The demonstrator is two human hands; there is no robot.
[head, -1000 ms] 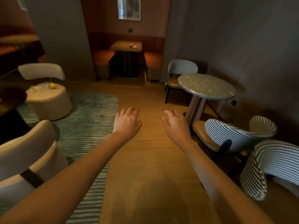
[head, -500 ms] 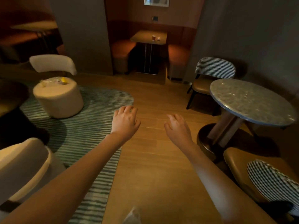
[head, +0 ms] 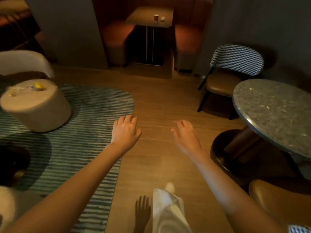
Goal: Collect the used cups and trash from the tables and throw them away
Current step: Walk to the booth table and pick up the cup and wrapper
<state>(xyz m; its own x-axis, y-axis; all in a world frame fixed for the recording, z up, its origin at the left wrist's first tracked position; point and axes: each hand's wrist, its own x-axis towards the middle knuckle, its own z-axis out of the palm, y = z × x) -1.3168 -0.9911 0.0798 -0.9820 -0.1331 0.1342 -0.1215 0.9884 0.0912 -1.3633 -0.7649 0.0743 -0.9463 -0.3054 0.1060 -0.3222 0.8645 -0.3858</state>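
From the head camera, we cross a dim lounge with both arms stretched forward over the wood floor [head: 151, 91]: our left hand [head: 125, 130] and right hand [head: 186, 135] are both empty, fingers loose and spread, palms down. A red paper cup [head: 156, 18] and a small pale scrap of trash [head: 162, 18] sit side by side near the right edge of the booth table [head: 143, 17] in the alcove ahead, well apart from us. More litter, including something yellow [head: 39, 85], lies near the far edge of the round cream pouf [head: 38, 110] on the striped rug [head: 87, 132] at left. We judge the step in hand to be the approach, nothing yet collected; the next move calls for walking on and taking the cup. The marble round table [head: 276, 113] and houndstooth chair [head: 235, 58] narrow the path at right, and the booth seats [head: 116, 39] flank the table.
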